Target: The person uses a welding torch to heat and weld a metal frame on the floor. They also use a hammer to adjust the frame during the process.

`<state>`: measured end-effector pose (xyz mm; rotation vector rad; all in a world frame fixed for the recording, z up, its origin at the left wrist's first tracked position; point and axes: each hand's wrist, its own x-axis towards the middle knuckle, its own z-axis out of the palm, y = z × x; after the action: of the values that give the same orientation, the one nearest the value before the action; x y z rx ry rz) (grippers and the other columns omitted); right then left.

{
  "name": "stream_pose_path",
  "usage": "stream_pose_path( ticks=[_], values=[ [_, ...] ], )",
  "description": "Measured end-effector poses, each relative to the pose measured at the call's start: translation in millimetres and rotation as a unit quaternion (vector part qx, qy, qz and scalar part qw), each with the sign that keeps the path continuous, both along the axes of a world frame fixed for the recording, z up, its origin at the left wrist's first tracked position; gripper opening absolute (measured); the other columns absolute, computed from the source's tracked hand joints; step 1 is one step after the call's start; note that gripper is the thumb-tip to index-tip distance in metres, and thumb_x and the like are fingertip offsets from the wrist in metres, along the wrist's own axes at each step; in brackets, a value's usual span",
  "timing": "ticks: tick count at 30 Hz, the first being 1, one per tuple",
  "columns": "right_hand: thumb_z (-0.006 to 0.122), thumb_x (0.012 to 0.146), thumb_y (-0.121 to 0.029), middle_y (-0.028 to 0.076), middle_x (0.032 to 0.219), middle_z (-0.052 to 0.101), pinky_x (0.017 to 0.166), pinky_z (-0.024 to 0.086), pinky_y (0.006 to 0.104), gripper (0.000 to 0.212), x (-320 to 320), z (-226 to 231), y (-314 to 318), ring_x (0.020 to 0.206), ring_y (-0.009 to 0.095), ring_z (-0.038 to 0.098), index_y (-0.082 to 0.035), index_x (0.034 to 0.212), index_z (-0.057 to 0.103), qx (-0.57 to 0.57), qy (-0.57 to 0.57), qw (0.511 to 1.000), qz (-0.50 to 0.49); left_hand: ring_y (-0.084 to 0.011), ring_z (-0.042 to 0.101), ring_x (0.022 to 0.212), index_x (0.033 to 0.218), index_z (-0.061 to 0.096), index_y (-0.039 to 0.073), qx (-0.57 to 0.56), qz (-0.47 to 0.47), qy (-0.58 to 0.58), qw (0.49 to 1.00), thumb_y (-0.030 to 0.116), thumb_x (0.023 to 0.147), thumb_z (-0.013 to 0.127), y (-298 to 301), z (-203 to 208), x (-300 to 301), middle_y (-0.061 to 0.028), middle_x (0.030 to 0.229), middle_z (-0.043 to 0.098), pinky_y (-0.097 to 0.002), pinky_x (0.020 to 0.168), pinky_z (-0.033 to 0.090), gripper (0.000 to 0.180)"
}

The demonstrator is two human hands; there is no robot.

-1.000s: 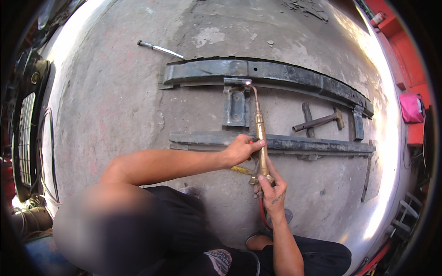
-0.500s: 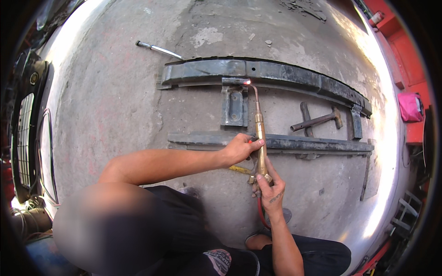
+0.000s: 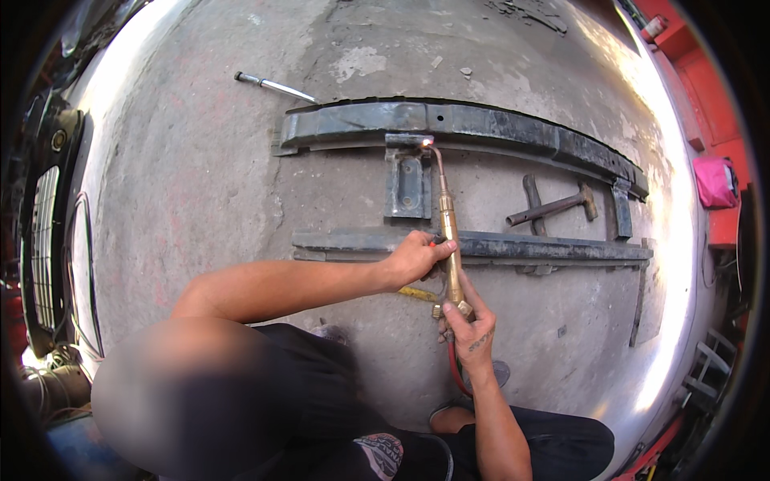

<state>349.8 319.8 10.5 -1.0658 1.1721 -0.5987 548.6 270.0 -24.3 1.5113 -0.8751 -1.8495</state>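
A brass gas torch (image 3: pixel 448 224) slants up from my two hands, its thin bent nozzle pointing at a dark bracket (image 3: pixel 407 188). Bright glow (image 3: pixel 427 143) shows at the nozzle's tip, where the bracket meets a long curved metal beam (image 3: pixel 361 119). My left hand (image 3: pixel 415 258) pinches the torch's middle, thumb on top. A small red-orange bit (image 3: pixel 434 240) shows beside those fingers; I cannot make out what it is. Lower down, my right hand (image 3: pixel 472 327) is wrapped round the valve end, and a red hose (image 3: pixel 455 365) hangs beneath it.
A straight dark metal bar (image 3: pixel 553 250) lies nearer than the beam. Between them rests a hammer (image 3: pixel 553 210) across another dark handle (image 3: pixel 532 192). A chrome rod tool (image 3: pixel 277 86) lies beyond the beam. Something yellow (image 3: pixel 419 294) sits by the torch.
The torch's nozzle and its glow have shifted slightly left along the bracket's top edge. Both hands keep their hold and have moved a little left with it.
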Motion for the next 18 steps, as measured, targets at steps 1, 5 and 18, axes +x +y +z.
stream_pose_path(
  ticks=[1,5,18],
  values=[
    [0.065,0.096,-0.005,0.005,0.092,0.067,0.053,0.052,0.0251,0.061,0.3,-0.6,0.0,0.066,0.010,0.062,-0.004,0.155,0.049,0.004,-0.004,1.000,0.000,-0.0171,0.060,0.072,0.105,0.069,-0.008,0.005,0.023,0.005,1.000,0.038,0.107,0.060,0.3,-1.5,-1.3,-0.0114,0.083,0.065,-0.0346,0.063,0.049,0.046],
    [0.069,0.092,0.000,-0.001,0.081,0.064,0.053,0.051,0.0240,0.062,5.2,3.6,1.4,0.063,0.006,0.058,-0.004,0.152,0.053,-0.001,0.010,1.000,-0.016,-0.0112,0.053,0.059,0.095,0.070,-0.003,0.005,0.068,0.015,0.998,0.033,0.105,0.065,1.0,-6.7,-5.7,-0.0044,0.070,0.060,-0.0315,0.054,0.043,0.038],
    [0.069,0.091,0.003,0.004,0.093,0.068,0.052,0.052,0.0241,0.067,2.9,-4.7,4.5,0.066,0.008,0.061,-0.002,0.155,0.048,-0.003,0.013,1.000,-0.017,-0.0136,0.060,0.074,0.105,0.069,-0.010,-0.014,-0.003,-0.014,1.000,0.042,0.106,0.062,-1.3,1.8,-2.0,-0.0077,0.083,0.064,-0.0323,0.063,0.048,0.052]
  ],
)
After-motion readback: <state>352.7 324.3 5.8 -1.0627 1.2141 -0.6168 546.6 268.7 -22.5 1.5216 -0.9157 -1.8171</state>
